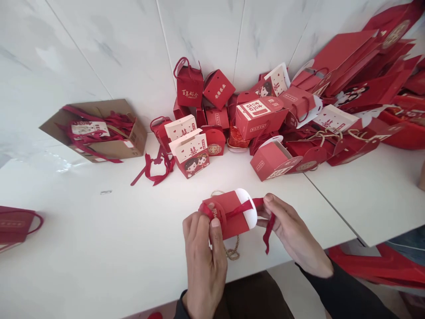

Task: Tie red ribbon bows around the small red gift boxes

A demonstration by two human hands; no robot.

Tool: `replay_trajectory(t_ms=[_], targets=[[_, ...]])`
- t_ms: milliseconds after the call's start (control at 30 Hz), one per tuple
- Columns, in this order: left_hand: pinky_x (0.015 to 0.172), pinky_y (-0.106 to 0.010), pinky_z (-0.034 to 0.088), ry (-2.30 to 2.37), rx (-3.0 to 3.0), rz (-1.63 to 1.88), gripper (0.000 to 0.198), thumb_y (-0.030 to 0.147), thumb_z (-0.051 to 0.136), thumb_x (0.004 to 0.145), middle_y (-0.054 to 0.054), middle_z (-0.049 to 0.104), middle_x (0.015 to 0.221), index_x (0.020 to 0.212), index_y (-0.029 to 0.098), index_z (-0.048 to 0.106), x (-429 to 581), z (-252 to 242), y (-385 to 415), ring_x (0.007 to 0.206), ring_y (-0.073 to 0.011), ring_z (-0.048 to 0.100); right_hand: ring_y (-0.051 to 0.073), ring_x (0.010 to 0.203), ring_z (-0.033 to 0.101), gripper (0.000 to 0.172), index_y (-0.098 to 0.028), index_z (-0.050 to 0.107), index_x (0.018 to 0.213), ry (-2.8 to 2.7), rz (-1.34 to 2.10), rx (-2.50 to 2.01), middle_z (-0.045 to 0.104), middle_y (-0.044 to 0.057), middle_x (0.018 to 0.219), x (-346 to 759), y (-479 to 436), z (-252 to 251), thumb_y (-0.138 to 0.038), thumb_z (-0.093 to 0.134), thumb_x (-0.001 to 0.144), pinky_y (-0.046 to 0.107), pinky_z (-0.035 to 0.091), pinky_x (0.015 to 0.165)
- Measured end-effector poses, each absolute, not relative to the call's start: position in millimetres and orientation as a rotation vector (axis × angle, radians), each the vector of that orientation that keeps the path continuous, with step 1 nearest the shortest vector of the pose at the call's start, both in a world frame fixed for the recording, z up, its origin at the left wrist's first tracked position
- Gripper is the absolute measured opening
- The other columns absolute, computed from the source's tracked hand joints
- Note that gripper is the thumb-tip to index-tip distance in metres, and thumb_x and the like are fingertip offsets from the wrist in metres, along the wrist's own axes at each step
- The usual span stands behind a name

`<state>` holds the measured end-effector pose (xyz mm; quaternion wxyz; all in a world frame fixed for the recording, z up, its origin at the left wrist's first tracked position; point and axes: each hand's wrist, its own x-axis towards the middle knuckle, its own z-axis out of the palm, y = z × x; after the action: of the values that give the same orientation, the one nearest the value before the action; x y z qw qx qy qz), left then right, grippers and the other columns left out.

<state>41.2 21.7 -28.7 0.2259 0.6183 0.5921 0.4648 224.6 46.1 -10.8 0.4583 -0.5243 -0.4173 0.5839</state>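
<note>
A small red gift box (236,225) with a rounded white flap (249,209) is between my hands above the table. Closed around its left end, my left hand (203,252) has its thumb at a round red flap with gold lettering (218,213). A dark red ribbon (242,207) runs across the box and through a slot in the white flap. My right hand (290,226) pinches this ribbon just right of the flap, and the loose end hangs below the fingers. Partly hidden by the box is a twisted tan cord (233,253).
An open cardboard box (136,137) of red ribbons stands at the back left, with loose ribbons (161,175) beside it. Several red gift boxes (260,117) are piled along the marble-patterned wall. Another red box (15,225) sits at the left edge. A seam crosses the white table (99,248).
</note>
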Motion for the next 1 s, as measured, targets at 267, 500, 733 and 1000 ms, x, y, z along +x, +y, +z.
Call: replay_trajectory(t_ms=[267,500,733,1000], targets=[[0.084,-0.032,0.049,1.49,1.583,1.335,0.022,0.026,0.048,0.104,-0.003,0.069,0.106,0.108,0.029,0.069,46,-25,25,0.105,-0.0217,0.059,0.019,0.073,0.054,0.034,-0.023,0.061,0.089,-1.737,0.959,-1.421,0.061,0.002,0.081,212,38,-4,-0.048,0.045,0.106,0.031,0.044,0.065],[0.077,-0.03,0.049,1.263,1.557,1.147,0.026,0.034,0.047,0.104,-0.003,0.07,0.093,0.096,0.022,0.068,49,-17,45,0.083,-0.0176,0.063,0.014,0.064,0.047,0.041,-0.022,0.052,0.078,-1.562,1.226,-1.386,0.05,-0.003,0.072,228,54,6,-0.054,0.049,0.103,0.027,0.04,0.058],[0.066,-0.03,0.043,1.275,1.651,1.049,0.021,0.034,0.051,0.1,-0.002,0.059,0.077,0.087,0.021,0.061,53,-10,47,0.07,-0.0171,0.052,0.015,0.069,0.054,0.033,-0.022,0.057,0.075,-1.833,1.021,-1.262,0.055,-0.003,0.073,224,73,47,-0.045,0.06,0.099,0.026,0.046,0.065],[0.063,-0.026,0.043,1.166,1.282,1.053,0.042,0.051,0.047,0.101,0.0,0.055,0.069,0.077,0.019,0.06,50,-3,49,0.067,-0.015,0.051,0.022,0.108,0.064,0.033,-0.021,0.057,0.134,-2.268,0.995,-1.045,0.069,0.008,0.115,224,99,40,-0.037,0.046,0.107,0.037,0.048,0.098]])
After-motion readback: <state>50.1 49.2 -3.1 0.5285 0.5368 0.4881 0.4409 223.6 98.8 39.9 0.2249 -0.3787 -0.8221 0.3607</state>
